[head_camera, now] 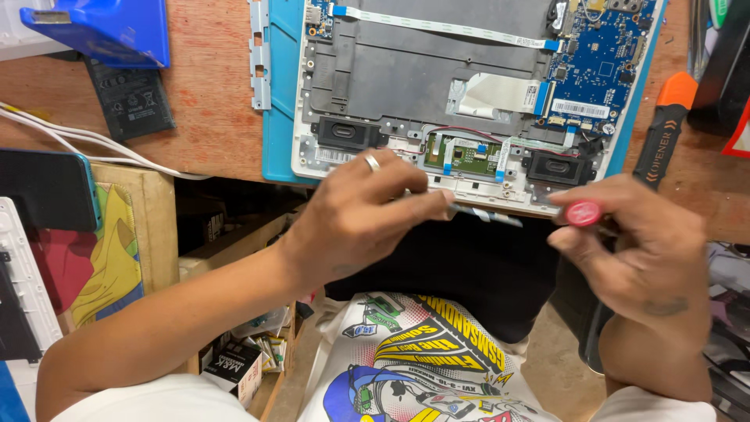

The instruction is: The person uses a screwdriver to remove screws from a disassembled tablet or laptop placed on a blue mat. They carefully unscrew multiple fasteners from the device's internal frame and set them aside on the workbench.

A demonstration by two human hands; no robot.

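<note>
Head view. Nearest the camera, at 6 o'clock: a white printed shirt [414,367], with both forearms rising from the lower corners.

Left hand [355,215], at centre, ring on one finger: fingers [426,205] pinched together on the shaft of a slim screwdriver [488,215], held near level across the front edge of the bench [211,117]. Right hand [637,250], at 4 o'clock from centre: fingers curled shut around the red cap [583,212] of the same tool, cap end facing the camera. Tip hidden under the left fingers; whether seated in a screw cannot be told.

Opened laptop base [437,86], at 12 o'clock, on a teal mat [277,117]: grey inner plate, two black speakers [344,131] and [556,166] along the near edge, a small green board [461,152] between them, blue mainboard [601,62] at 1 o'clock, white ribbon cables.

Judged good practice for the step in hand:
- Keep the shaft steady with the left fingers; turn only from the cap.
- Hold the tip clear of the ribbon cables and the thin wires near the green board.
- Apply light pressure in line with the shaft to avoid slipping.

At 3 o'clock: orange-handled opener tool [664,129]. At 10 o'clock: black battery [129,98], partly under a blue plastic piece [105,31].
</note>
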